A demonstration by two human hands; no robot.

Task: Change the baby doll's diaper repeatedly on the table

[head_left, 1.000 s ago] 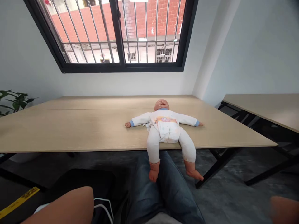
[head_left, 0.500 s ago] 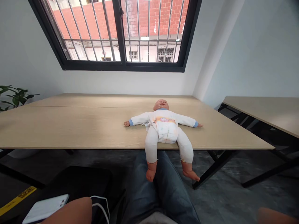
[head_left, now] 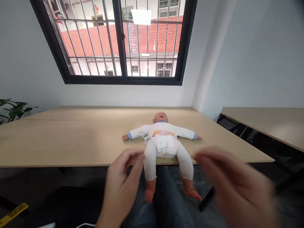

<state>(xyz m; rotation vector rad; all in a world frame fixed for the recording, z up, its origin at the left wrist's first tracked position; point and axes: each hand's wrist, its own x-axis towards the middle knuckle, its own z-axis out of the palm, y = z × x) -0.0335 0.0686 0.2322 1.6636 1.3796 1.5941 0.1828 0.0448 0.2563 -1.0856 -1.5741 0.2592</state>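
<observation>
A baby doll [head_left: 163, 131] lies face up on the wooden table [head_left: 71, 139], arms spread wide. Dressed in a white top with blue cuffs, it also wears a diaper [head_left: 166, 147] with an orange printed waistband. Its legs hang over the table's front edge. My left hand [head_left: 123, 183] is raised beside the doll's leg on the left, thumb and fingers curved and apart, holding nothing. On the other side, my right hand [head_left: 237, 186] hovers right of the doll's other leg. Motion smears its fingers, so I cannot tell how they are set.
A barred window [head_left: 123, 47] is in the wall behind the table. Another table [head_left: 266, 123] stands at the right, and a plant [head_left: 16, 109] at the far left. Below the table's edge are my legs [head_left: 166, 196] and a white cable [head_left: 85, 225].
Both hands have come up from the bottom of the view to either side of the doll's legs. The view has tilted up slightly. The doll keeps its pose.
</observation>
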